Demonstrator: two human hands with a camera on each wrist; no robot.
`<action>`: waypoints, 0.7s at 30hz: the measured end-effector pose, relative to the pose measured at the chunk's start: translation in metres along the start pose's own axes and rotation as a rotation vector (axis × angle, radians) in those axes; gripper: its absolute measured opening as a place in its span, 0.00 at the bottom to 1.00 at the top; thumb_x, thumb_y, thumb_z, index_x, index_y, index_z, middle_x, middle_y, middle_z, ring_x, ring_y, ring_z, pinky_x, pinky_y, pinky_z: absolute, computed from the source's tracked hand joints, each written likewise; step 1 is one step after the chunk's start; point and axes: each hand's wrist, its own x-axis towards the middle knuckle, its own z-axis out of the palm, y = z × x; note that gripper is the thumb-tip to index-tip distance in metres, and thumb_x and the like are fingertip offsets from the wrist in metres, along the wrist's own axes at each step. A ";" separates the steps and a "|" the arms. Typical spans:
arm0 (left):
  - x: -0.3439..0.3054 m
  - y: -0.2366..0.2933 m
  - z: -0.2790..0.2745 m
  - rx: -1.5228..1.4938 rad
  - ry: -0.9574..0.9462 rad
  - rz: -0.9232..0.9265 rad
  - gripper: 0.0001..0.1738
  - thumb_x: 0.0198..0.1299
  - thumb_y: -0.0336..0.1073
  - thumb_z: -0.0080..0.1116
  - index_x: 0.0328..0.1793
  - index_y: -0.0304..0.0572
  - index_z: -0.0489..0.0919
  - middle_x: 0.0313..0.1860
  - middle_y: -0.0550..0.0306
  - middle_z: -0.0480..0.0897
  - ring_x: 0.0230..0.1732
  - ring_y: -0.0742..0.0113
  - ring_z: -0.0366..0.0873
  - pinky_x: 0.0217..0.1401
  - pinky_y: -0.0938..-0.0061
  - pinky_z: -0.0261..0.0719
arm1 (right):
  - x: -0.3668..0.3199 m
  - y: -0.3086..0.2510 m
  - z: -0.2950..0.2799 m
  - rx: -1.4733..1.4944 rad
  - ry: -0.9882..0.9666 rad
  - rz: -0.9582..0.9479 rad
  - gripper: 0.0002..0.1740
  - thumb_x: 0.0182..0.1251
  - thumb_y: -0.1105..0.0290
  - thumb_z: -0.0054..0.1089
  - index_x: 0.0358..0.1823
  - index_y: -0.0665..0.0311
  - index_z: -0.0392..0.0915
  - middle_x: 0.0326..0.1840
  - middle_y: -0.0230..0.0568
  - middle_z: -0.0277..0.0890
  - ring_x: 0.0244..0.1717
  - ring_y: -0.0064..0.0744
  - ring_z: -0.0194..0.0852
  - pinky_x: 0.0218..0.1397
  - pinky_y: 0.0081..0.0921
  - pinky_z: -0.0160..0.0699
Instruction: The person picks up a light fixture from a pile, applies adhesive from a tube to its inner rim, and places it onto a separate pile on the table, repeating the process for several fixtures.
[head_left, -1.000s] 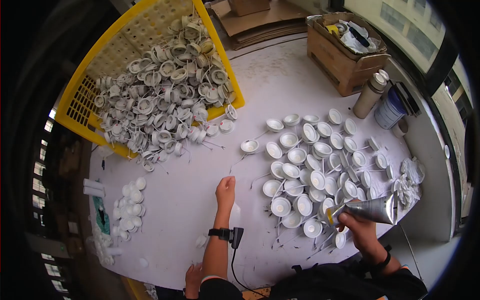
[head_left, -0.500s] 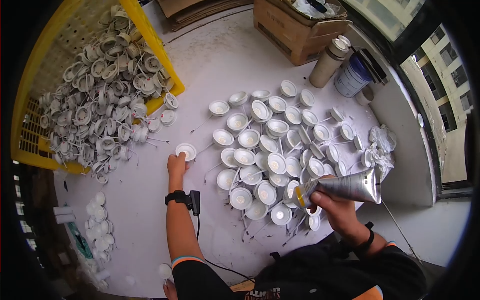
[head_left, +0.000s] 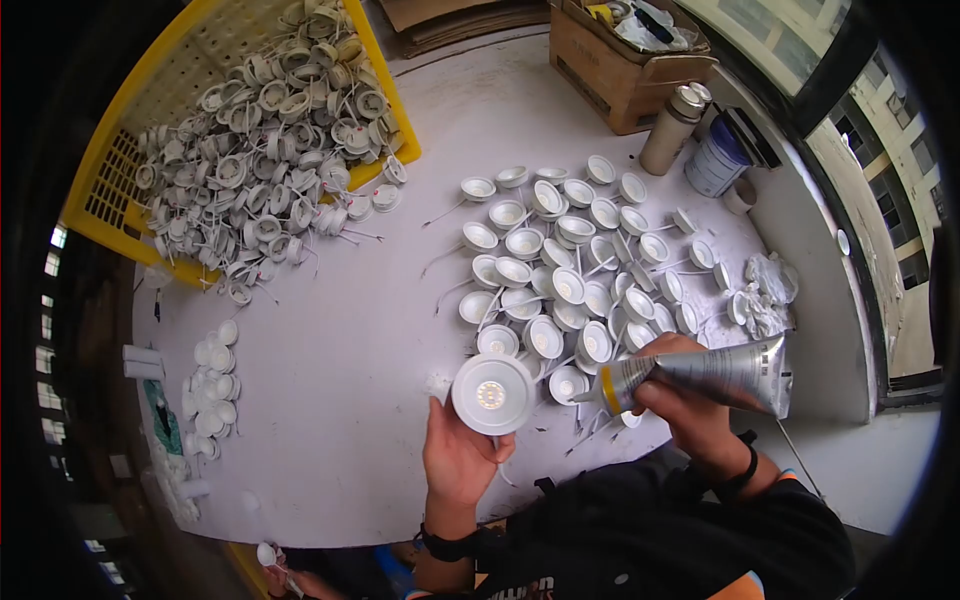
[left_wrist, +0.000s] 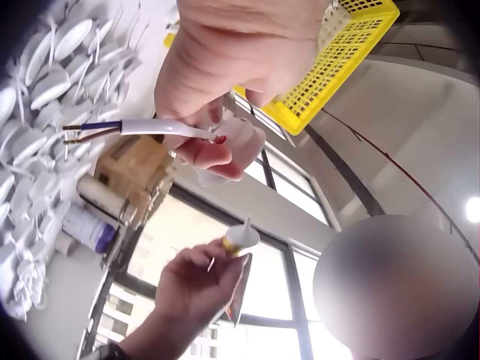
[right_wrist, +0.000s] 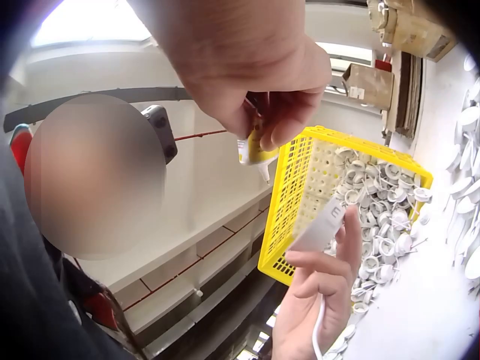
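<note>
In the head view my left hand [head_left: 462, 462] holds a round white downlight [head_left: 492, 394], face up, its LED dots showing in the middle. Its white cable [left_wrist: 154, 127], ending in bare brown and blue wires, hangs out past the fingers in the left wrist view. My right hand [head_left: 688, 408] grips a silver squeeze tube [head_left: 735, 375] with a yellow band, lying sideways. The tube's pointed nozzle [head_left: 584, 397] is aimed left, a short distance from the downlight's rim. Many similar downlights [head_left: 543, 337] stand crowded just beyond both hands.
A tilted yellow crate [head_left: 90, 185] spills white lamp housings [head_left: 270, 160] at the back left. White domed pieces [head_left: 212, 385] lie at the left edge. A cardboard box [head_left: 615, 70], a bottle [head_left: 670, 135] and a blue-white tub [head_left: 715, 160] stand back right. Another person's hand [head_left: 280, 578] shows bottom left.
My left hand has reached out to a downlight on the table, taken hold of it and brought it back toward me, beside the nozzle. The right hand keeps its grip on the tube.
</note>
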 end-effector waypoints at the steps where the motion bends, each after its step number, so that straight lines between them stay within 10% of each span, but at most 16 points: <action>1: -0.006 -0.010 0.005 0.021 -0.069 -0.039 0.29 0.62 0.57 0.28 0.62 0.47 0.57 0.47 0.53 0.72 0.28 0.65 0.70 0.21 0.78 0.62 | 0.000 -0.001 0.001 -0.194 -0.029 -0.180 0.11 0.50 0.74 0.59 0.34 0.67 0.70 0.30 0.39 0.70 0.29 0.26 0.70 0.30 0.21 0.70; 8: -0.027 -0.040 0.038 -0.022 -0.203 -0.188 0.30 0.63 0.53 0.32 0.67 0.50 0.49 0.50 0.56 0.67 0.30 0.71 0.68 0.23 0.80 0.63 | -0.002 -0.032 0.017 -0.783 -0.111 -0.351 0.09 0.37 0.77 0.62 0.24 0.62 0.74 0.23 0.36 0.73 0.28 0.37 0.70 0.31 0.28 0.70; 11: -0.027 -0.041 0.037 -0.146 -0.286 -0.235 0.29 0.63 0.52 0.32 0.66 0.49 0.50 0.48 0.56 0.68 0.31 0.71 0.68 0.25 0.79 0.64 | -0.003 -0.046 0.014 -0.989 -0.254 -0.371 0.06 0.49 0.75 0.60 0.30 0.61 0.75 0.31 0.36 0.73 0.33 0.35 0.72 0.36 0.26 0.73; 21: -0.034 -0.041 0.034 -0.099 -0.237 -0.227 0.28 0.62 0.52 0.35 0.64 0.50 0.52 0.45 0.56 0.70 0.31 0.69 0.69 0.29 0.76 0.66 | -0.004 -0.041 0.012 -0.826 -0.250 -0.464 0.07 0.50 0.74 0.60 0.32 0.61 0.75 0.32 0.35 0.73 0.32 0.33 0.73 0.33 0.26 0.74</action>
